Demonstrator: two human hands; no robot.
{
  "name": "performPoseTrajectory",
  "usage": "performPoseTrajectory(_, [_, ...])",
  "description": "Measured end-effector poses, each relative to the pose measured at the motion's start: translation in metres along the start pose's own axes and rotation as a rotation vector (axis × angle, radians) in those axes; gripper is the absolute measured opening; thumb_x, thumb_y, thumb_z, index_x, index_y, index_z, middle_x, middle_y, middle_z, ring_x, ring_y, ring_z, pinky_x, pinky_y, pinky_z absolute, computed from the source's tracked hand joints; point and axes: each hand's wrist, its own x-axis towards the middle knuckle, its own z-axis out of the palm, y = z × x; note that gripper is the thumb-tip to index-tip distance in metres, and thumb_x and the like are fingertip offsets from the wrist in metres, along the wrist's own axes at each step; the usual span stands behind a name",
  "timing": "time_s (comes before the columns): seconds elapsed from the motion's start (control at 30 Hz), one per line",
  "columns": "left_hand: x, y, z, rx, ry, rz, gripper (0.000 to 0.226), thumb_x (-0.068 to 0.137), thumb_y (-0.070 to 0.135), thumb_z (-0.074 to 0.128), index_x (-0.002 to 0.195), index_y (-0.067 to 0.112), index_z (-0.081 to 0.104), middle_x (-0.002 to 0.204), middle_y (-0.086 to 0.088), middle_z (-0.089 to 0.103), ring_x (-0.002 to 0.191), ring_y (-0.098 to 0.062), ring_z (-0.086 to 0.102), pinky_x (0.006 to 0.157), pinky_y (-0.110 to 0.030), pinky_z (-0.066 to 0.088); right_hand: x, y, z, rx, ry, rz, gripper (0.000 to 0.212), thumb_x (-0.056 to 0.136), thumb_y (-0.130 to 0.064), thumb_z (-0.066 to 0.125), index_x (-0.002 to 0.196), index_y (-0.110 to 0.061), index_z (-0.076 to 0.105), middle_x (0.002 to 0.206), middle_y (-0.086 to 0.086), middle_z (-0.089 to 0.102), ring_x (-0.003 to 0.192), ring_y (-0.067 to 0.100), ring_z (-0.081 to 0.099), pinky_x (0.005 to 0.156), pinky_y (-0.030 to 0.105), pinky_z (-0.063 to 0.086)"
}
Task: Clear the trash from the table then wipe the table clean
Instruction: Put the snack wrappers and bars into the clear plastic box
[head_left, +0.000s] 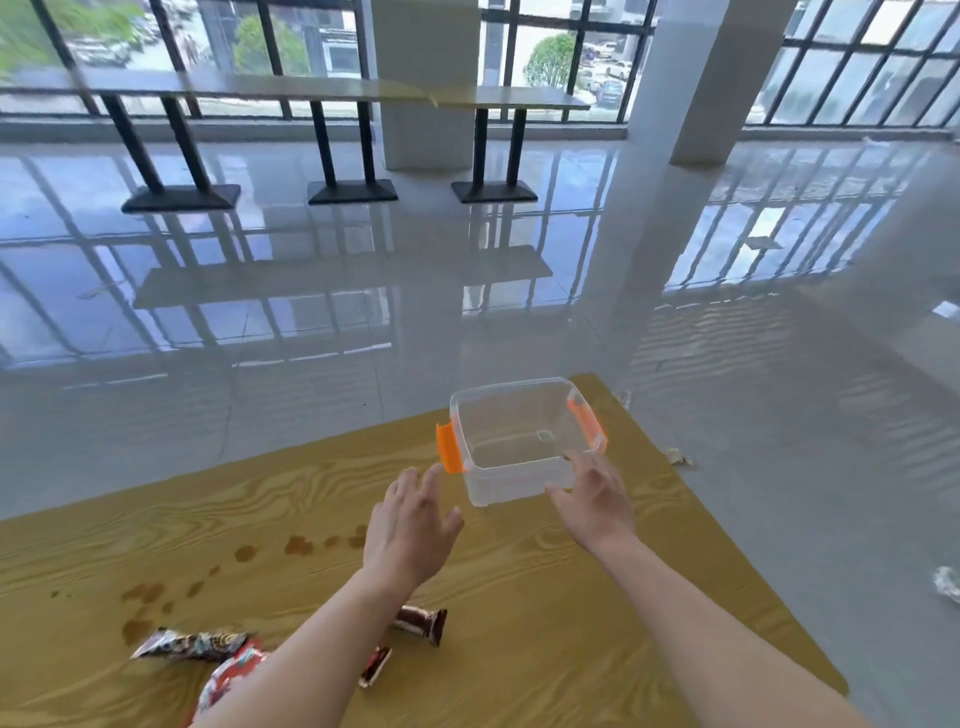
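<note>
- A person's left hand (410, 519) and right hand (597, 499) are stretched out over a wood-grain table (571, 623) toward a clear plastic container (514, 486) that stands near the table's far right corner.
- Both hands are spread, fingers straight and apart, and neither holds anything. The left hand hangs just short of the box's left orange latch (448, 448). The right hand's fingertips lie at the near right corner of the box, and whether they touch it cannot be told.
- The step in hand appears to be fetching the box as a bin for the trash. No trash has gone into it.
- The next move likely calls for a grip on both sides of the box, then drawing it toward the near edge, where the litter lies.
- The container is see-through, square with rounded corners, lidless and upright, with a second orange latch (587, 421) on its right side.
- Crumpled snack wrappers lie by the near left edge: a brown one (192, 644), a red one (231, 675), a small one (375, 666) and another brown one (423, 623), partly hidden by the left forearm.
- Brown stains (298, 545) dot the left half of the table and await wiping.
</note>
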Motion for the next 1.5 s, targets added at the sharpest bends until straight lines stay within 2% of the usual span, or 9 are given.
performPoseTrajectory(0.1, [0.025,0.016,0.011,-0.015,0.003,-0.041,0.055,0.093,0.042,0.052,0.143,0.026,0.035,0.133,-0.002,0.048,0.121,-0.022,0.049,0.092,-0.039,0.047,0.037,0.012,-0.003,-0.021,0.047,-0.128,0.056,0.092,-0.021,0.063,0.144,-0.024,0.043,0.163,-0.009,0.016,0.134,0.024,0.037,0.105,0.039,0.04])
performPoseTrajectory(0.27, [0.061,0.034,0.026,-0.145,-0.009,-0.115,0.053,0.096,0.035,0.046,0.146,0.03,0.031,0.136,0.0,0.049,0.117,-0.02,0.051,0.086,-0.036,0.047,0.088,0.029,-0.006,-0.011,0.053,-0.001,0.062,0.096,-0.027,0.055,0.152,-0.027,0.029,0.154,0.014,0.033,0.141,0.034,0.027,0.114,0.047,0.028])
performPoseTrajectory(0.43, [0.07,0.038,0.034,-0.25,-0.014,-0.131,0.073,0.096,0.039,0.047,0.155,0.038,0.005,0.15,0.01,0.041,0.132,-0.016,0.045,0.088,-0.032,0.044,0.099,0.035,0.003,0.024,-0.011,0.063,0.057,0.095,-0.022,0.052,0.148,-0.022,0.033,0.132,0.012,0.056,0.115,0.037,0.05,0.094,0.044,0.041])
performPoseTrajectory(0.63, [0.057,0.018,0.029,-0.215,0.026,-0.105,0.08,0.096,0.033,0.049,0.156,0.032,-0.004,0.146,0.002,0.047,0.134,-0.019,0.044,0.1,-0.039,0.047,0.087,0.023,0.016,0.012,-0.015,0.02,0.059,0.095,-0.025,0.055,0.148,-0.01,0.033,0.131,0.016,0.057,0.115,0.036,0.05,0.097,0.044,0.039])
performPoseTrajectory(0.87, [0.045,-0.004,0.015,-0.218,0.034,-0.083,0.044,0.096,0.039,0.052,0.137,0.026,0.042,0.131,0.003,0.053,0.113,-0.016,0.053,0.081,-0.027,0.04,0.078,0.016,0.013,0.014,0.001,-0.058,0.063,0.093,-0.026,0.063,0.147,-0.012,0.034,0.138,0.015,0.05,0.124,0.033,0.044,0.103,0.043,0.038])
performPoseTrajectory(0.97, [0.031,-0.021,0.004,-0.159,0.058,-0.086,0.053,0.095,0.038,0.055,0.143,0.02,0.039,0.142,0.001,0.046,0.128,-0.02,0.047,0.091,-0.03,0.042,0.065,0.005,0.013,-0.037,0.096,-0.213,0.065,0.09,-0.021,0.068,0.147,-0.009,0.038,0.141,0.015,0.05,0.13,0.032,0.043,0.109,0.04,0.036])
performPoseTrajectory(1.07, [0.011,-0.04,-0.009,-0.085,0.062,-0.128,0.066,0.096,0.037,0.055,0.152,0.014,0.028,0.154,-0.003,0.037,0.139,-0.021,0.037,0.108,-0.038,0.039,0.046,-0.017,0.017,-0.019,0.133,-0.334,0.046,0.088,-0.015,0.07,0.13,-0.004,0.057,0.134,0.018,0.056,0.124,0.035,0.049,0.105,0.039,0.038])
performPoseTrajectory(1.27, [-0.041,-0.08,-0.024,0.038,0.05,-0.218,0.058,0.094,0.036,0.055,0.147,0.017,0.04,0.147,-0.007,0.046,0.135,-0.024,0.042,0.105,-0.04,0.042,-0.006,-0.064,0.039,0.125,0.051,-0.578,0.032,0.084,-0.006,0.072,0.115,-0.01,0.068,0.11,0.006,0.067,0.105,0.025,0.057,0.085,0.029,0.046])
performPoseTrajectory(1.5, [-0.111,-0.12,-0.025,0.13,0.076,-0.434,0.061,0.087,0.041,0.058,0.144,0.023,0.046,0.136,-0.004,0.054,0.127,-0.023,0.046,0.099,-0.041,0.044,-0.056,-0.073,0.099,0.042,-0.332,-0.594,0.037,0.092,-0.023,0.065,0.128,-0.014,0.061,0.12,0.003,0.064,0.113,0.018,0.057,0.094,0.028,0.046])
